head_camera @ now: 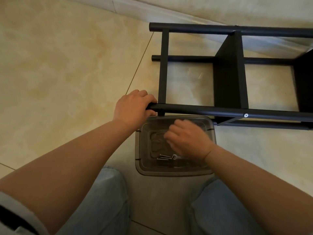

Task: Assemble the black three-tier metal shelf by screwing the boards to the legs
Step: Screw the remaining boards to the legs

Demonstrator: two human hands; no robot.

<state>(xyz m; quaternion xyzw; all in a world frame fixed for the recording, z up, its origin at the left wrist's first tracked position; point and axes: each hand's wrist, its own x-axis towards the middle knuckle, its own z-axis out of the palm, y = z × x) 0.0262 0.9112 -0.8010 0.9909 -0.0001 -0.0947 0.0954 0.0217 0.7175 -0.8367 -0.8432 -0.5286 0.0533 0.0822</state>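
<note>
Black metal shelf frame (pixel 227 78) lies on its side on the tiled floor (pixel 67 65), filling the 1–3 o'clock area, one board (pixel 228 77) already fixed between the legs. Left hand (pixel 133 107) curls round the end of the near leg (pixel 194 110) at centre. Right hand (pixel 188 139), blurred, hovers over the clear plastic tray (pixel 174 172) at 6 o'clock, fingers loosely curled; cannot tell whether it holds anything; screws (pixel 164 157) lie in the tray just beside it.

Glossy beige marbled floor tiles (pixel 59 65) with thin dark grout lines meet a pale wall (pixel 220 9) beyond.
</note>
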